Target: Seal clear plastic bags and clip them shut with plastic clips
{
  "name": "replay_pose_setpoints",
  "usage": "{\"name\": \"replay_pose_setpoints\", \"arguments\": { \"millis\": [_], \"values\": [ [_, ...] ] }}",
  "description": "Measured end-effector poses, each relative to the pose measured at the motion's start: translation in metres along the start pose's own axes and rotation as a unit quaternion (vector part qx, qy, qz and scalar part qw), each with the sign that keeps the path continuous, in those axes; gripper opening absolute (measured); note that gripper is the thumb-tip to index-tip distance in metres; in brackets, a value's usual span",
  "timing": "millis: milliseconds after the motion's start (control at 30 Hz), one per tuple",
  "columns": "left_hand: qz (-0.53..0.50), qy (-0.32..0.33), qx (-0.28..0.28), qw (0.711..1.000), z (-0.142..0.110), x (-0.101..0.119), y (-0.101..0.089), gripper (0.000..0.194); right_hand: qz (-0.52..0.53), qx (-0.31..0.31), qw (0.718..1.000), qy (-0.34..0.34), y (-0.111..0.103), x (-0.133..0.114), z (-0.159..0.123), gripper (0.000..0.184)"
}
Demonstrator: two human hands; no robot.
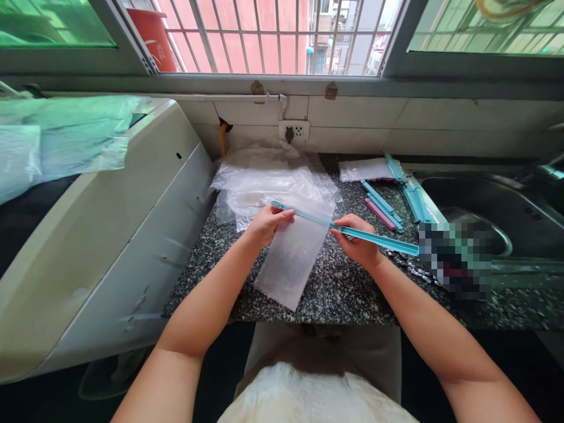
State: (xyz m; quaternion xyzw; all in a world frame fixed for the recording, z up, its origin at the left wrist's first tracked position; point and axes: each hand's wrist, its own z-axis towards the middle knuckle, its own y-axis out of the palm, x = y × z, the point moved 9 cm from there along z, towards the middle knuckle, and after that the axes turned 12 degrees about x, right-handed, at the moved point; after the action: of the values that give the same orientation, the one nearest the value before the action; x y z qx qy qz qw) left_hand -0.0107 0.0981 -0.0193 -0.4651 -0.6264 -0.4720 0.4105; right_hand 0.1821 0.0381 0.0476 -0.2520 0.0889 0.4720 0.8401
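Observation:
A long blue bag sealing clip [379,238] is unfolded nearly straight, slanting down to the right. Its narrower arm lies across the top of a frosted plastic bag [288,267], and its wider channelled arm sticks out past the bag's right edge. My left hand [265,224] pinches the bag's upper left corner together with the clip's left end. Near the middle of the clip, beside the bag's right edge, my right hand [358,239] is closed around the channelled arm. The bag hangs flat and slanted over the speckled counter [352,294].
Clear plastic bags [268,176] are heaped at the back. Several blue clips [383,202] and a pink clip [379,214] lie right, near a bagged stack [368,169]. A sink [476,194] is at right, a pale appliance [167,235] at left. One patch [453,258] is pixelated.

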Motion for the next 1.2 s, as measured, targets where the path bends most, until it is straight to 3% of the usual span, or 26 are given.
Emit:
{"name": "replay_pose_setpoints", "arguments": {
  "millis": [333,600,1200],
  "values": [
    [0.009,-0.02,0.006,1.0,-0.001,-0.003,0.0,0.019,0.025,-0.003,1.0,-0.002,0.001,0.0,-0.001,0.006],
    [-0.025,-0.016,0.017,0.999,-0.003,-0.001,0.001,0.02,0.057,-0.02,0.998,-0.025,0.005,-0.005,-0.005,0.03],
    [-0.016,-0.014,-0.008,1.0,-0.003,-0.003,0.002,0.008,0.033,-0.041,0.998,-0.027,0.008,-0.004,-0.005,0.024]
  ]
}}
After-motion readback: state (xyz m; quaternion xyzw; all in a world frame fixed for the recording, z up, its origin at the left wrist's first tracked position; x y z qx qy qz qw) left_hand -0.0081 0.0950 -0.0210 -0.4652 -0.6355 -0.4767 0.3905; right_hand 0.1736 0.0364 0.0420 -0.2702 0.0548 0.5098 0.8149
